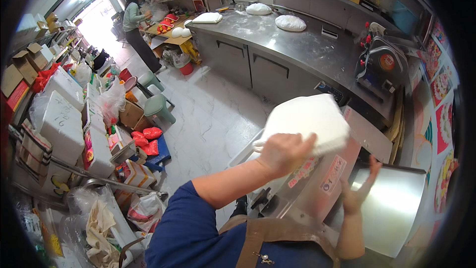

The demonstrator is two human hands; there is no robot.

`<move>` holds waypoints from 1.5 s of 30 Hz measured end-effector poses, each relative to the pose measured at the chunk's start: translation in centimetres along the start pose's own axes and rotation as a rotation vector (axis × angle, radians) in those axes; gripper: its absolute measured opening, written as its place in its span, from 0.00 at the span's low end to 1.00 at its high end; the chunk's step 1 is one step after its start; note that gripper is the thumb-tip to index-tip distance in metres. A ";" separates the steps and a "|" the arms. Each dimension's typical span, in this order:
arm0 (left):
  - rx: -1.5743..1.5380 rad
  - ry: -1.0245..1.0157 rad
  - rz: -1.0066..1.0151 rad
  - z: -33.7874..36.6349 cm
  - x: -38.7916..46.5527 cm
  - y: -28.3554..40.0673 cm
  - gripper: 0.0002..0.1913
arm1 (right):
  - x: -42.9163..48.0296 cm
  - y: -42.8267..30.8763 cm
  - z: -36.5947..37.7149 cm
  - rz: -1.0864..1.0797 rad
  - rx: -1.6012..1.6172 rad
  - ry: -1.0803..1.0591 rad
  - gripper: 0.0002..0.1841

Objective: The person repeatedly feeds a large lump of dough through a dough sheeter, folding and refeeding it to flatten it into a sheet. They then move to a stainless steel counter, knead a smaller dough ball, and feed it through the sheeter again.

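A thick white slab of dough [306, 119] hangs in the air above a pink-and-steel dough machine [319, 190], gripped along its near edge by my left hand [288, 152]. My right hand [359, 188] is empty, its fingers apart, over the edge of the machine's steel tray [390, 204]. Both hands are slightly blurred. On the steel counter [253, 37] lie two rounded dough pieces, one near the wall [259, 9] and one farther right [290, 23]. A folded white dough slab [207, 18] rests at the counter's left end.
A slicer-like machine [383, 59] stands at the counter's right end. Green stools [159, 108], foam boxes [61, 126] and red bags [148, 139] crowd the left side. A person [134, 26] stands at a far table, beyond a red bucket [186, 67].
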State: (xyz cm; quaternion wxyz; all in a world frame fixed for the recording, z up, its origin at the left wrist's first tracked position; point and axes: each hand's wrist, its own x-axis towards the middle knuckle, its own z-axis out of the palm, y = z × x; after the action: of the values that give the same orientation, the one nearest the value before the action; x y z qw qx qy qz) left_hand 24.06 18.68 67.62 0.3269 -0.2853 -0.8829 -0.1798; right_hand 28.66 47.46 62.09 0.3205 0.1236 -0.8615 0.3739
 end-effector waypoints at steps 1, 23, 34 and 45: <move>0.012 -0.046 0.124 -0.7 -0.4 1.9 0.21 | -0.6 0.1 -2.0 0.056 -0.054 -0.013 0.56; -0.043 -0.441 0.098 17.0 4.3 8.9 0.34 | -0.2 6.5 -1.1 0.090 -0.638 -0.264 0.42; -0.346 -0.566 -0.068 20.6 3.4 6.7 0.38 | -2.9 14.1 1.1 0.533 -0.191 -0.422 0.40; -0.987 -0.427 -0.961 19.1 -1.9 5.9 0.29 | -7.7 14.2 -1.6 1.152 0.844 -0.076 0.36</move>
State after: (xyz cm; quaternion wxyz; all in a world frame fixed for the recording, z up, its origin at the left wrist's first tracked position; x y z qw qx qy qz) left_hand 19.85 32.12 53.35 -0.1350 -0.0087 -0.7711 -0.6222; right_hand 28.84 58.24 49.97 -0.0331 -0.2247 -0.5822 0.7806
